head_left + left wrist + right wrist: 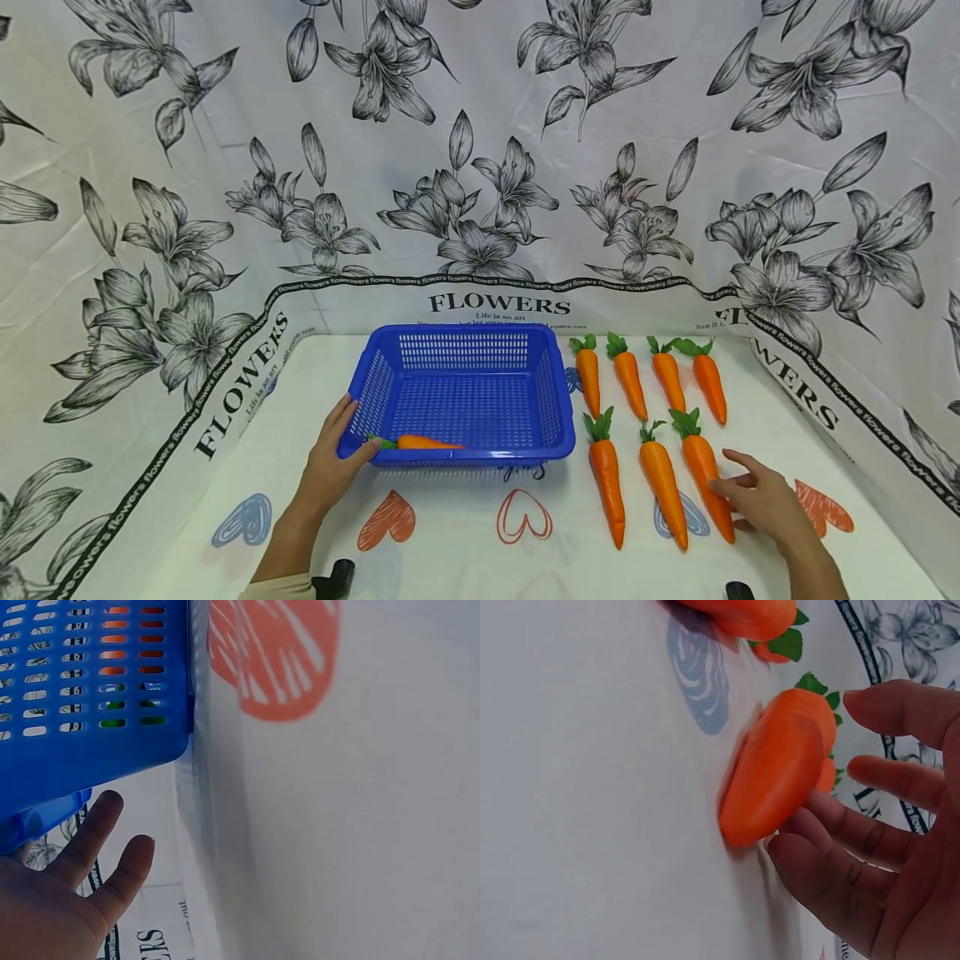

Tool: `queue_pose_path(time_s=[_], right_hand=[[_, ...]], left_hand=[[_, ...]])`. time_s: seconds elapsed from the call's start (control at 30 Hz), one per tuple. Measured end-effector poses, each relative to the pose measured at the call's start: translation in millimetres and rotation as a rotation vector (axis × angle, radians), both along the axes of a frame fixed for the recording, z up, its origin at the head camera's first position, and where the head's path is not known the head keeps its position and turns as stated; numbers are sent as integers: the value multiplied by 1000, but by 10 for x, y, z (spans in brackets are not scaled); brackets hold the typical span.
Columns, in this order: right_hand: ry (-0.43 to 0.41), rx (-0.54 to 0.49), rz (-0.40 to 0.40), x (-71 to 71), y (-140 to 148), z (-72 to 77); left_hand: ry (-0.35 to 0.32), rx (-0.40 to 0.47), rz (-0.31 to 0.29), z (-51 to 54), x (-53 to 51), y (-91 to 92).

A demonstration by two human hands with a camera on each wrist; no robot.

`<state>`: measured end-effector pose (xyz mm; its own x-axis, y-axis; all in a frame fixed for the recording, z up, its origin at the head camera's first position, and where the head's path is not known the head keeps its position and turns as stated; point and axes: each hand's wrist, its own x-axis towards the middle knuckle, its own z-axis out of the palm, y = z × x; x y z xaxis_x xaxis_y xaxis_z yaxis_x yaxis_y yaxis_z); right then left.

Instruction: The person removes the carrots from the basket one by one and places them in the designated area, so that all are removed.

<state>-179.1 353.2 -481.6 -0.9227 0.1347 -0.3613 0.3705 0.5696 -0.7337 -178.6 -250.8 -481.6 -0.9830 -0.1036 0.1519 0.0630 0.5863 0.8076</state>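
At the near left corner of a blue plastic basket (pixel 480 455), my left hand (pixel 330 458) holds the rim, thumb over the edge; in the left wrist view two fingers (pixel 124 877) stretch out straight beside it. One orange carrot (pixel 427 442) with green leaves lies inside, partly behind the near wall. My right hand (pixel 768 500) is at the near right carrot (pixel 708 475), fingers spread. In the right wrist view its fingertips are at that carrot's (pixel 780 772) side; whether they press on it I cannot tell.
Right of the basket, several more carrots lie in two rows, among them a near-row carrot (pixel 663 487) and a far-row carrot (pixel 630 383). Beneath is a white cloth with printed hearts (pixel 387 521). A flower-printed curtain (pixel 480 208) rises behind and at both sides.
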Motion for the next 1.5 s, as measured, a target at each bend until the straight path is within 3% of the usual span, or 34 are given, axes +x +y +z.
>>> queue_pose_path(time_s=[0.13,0.4,0.67,1.03,1.33,1.5], right_hand=[[51,-25,-14,39,21,77],[161,-15,-30,138,-2,388],[326,-15,-57,232,-123,632],[503,-100,-16,408,-294,1047],[692,-226,135,497,-395,1270],[739,-255,214,483,-494,1395]], left_hand=[[-3,-7,0,7,4,1],[2,-4,4,-9,-4,-13],[2,-4,2,-5,-3,-4],[32,-13,-4,-19,7,-7],[39,-9,-13,-21,0,-13],[39,-13,-9,-23,4,-12]])
